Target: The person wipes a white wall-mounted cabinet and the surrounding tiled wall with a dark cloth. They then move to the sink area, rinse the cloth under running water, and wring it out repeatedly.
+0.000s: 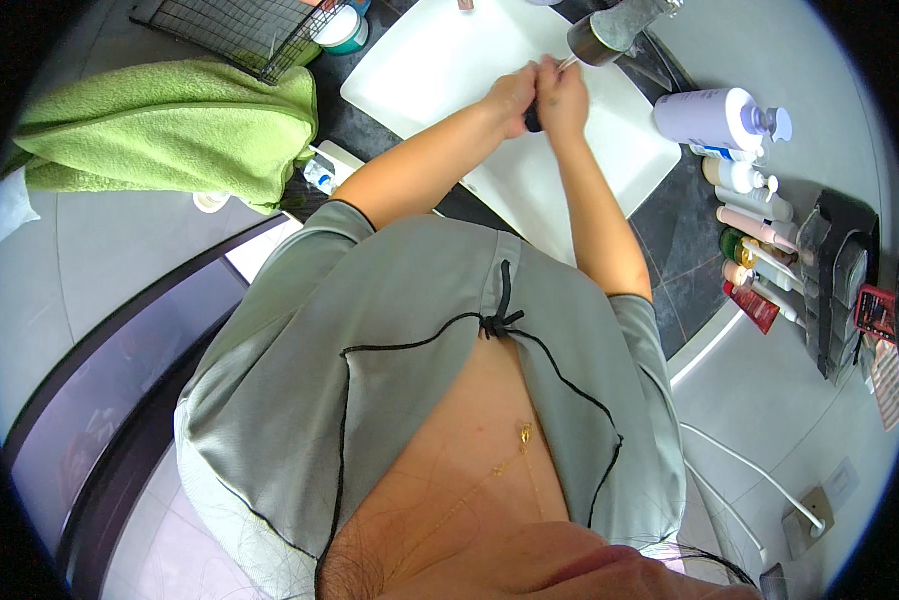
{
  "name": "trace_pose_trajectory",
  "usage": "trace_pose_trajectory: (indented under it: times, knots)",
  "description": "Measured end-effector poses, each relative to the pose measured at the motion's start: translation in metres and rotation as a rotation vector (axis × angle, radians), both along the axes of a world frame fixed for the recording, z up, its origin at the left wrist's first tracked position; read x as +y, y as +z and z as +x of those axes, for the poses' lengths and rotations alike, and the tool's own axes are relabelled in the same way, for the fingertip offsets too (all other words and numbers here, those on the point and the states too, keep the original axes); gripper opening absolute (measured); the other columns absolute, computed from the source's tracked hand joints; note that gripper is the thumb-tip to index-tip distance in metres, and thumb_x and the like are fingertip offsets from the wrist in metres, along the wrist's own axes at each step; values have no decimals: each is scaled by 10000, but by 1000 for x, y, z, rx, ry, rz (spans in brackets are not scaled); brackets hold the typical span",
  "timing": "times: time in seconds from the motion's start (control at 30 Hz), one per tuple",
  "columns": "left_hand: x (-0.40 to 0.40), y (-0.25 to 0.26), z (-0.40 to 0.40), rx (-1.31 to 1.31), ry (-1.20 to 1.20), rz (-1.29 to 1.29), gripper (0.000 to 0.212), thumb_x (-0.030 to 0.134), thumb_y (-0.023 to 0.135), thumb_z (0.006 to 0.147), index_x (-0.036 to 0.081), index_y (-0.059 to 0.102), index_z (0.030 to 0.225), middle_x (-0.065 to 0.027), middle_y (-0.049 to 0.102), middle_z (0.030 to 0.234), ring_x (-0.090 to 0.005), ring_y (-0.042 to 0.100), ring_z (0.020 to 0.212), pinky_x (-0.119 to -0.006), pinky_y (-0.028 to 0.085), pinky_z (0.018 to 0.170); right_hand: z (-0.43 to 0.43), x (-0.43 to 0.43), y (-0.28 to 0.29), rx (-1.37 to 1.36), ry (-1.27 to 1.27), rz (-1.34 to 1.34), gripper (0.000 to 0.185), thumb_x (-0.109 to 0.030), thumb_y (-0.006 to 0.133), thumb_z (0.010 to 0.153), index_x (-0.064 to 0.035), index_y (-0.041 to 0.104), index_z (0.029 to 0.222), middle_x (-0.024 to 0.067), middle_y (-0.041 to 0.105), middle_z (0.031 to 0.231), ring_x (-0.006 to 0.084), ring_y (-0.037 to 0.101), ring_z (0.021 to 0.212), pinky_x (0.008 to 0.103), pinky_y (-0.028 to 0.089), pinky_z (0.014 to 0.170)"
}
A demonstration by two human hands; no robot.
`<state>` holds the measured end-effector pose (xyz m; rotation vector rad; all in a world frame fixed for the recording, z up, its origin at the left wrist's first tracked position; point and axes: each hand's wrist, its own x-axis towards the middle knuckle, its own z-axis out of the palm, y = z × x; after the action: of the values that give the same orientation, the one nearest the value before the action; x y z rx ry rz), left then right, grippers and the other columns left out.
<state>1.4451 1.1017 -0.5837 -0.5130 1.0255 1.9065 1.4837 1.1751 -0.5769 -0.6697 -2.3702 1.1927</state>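
Observation:
My left hand and my right hand meet over the white washbasin, fingers curled. Between them shows a small black object, held at the palms; most of it is hidden, so its kind cannot be told. The metal faucet reaches over the basin just above my right hand. From its spout a thin stream of water falls onto the fingers.
A green towel and a black wire basket lie left, beside a teal-and-white jar. Along the right stand a lilac pump bottle, several smaller bottles and tubes, and a black organizer. A wall socket holds a white plug.

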Motion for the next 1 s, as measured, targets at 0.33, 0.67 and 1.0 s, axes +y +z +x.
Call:
trace_pose_trajectory:
  times: [0.33, 0.67, 1.0]
  knots:
    - [-16, 21, -11, 147, -238, 1, 338, 391, 443, 930, 83, 575, 891, -45, 599, 797, -159, 592, 668, -332, 501, 588, -1, 29, -33, -27, -50, -833, 425, -448, 496, 897, -35, 574, 956, 40, 611, 768, 231, 570, 670, 383, 462, 638]
    - [-25, 20, -25, 11, -208, -79, 484, 486, 402, 910, 93, 524, 1165, -95, 516, 1212, -230, 497, 1117, -402, 392, 962, 16, -1, 18, 208, 64, -445, 214, -181, 651, 850, -21, 520, 904, 51, 579, 855, 128, 565, 781, 238, 465, 715]
    - [-7, 17, 3, -240, -11, 206, 333, 371, 364, 942, 118, 559, 1036, -54, 598, 1074, -211, 581, 992, -382, 477, 868, 8, -5, 24, 296, 290, 21, 240, -291, 611, 836, -66, 620, 915, 155, 630, 863, 322, 585, 757, 355, 467, 690]
